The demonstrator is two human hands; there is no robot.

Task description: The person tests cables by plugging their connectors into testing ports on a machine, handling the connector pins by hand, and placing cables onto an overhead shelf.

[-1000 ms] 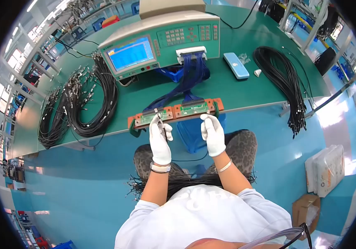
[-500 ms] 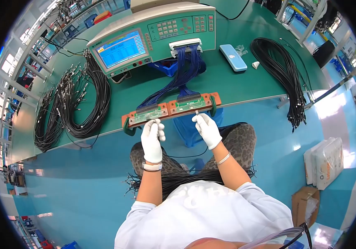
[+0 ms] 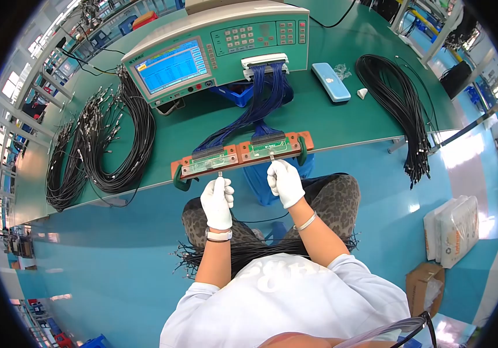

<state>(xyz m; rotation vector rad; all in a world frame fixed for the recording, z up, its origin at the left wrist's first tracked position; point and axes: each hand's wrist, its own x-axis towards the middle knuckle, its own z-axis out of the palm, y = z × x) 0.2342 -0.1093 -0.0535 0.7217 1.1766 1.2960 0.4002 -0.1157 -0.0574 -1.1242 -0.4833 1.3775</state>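
My left hand (image 3: 217, 203), in a white glove, pinches one end of a black cable (image 3: 260, 221). That end's small metal connector (image 3: 220, 174) points up, just short of the front edge of the left test board (image 3: 209, 160). The cable's other end is between the closed fingers of my right hand (image 3: 286, 184), gloved too. Its connector (image 3: 272, 156) is right at the front edge of the right test board (image 3: 268, 147). Both boards sit on an orange-brown strip with green clamps (image 3: 302, 152) at its ends. Between my hands the cable droops over my lap.
Dark blue wires (image 3: 264, 98) link the boards to a bench tester (image 3: 260, 36) with a lit screen (image 3: 170, 66). Coiled black cables lie left (image 3: 136, 139) and right (image 3: 397, 95) on the green table. A blue case (image 3: 330, 82) is beside the tester. More cables (image 3: 260, 250) cross my lap.
My left hand has turned and dropped slightly, so its connector now shows pointing up at the left board. My right hand has shifted a little left, its connector still at the right board.
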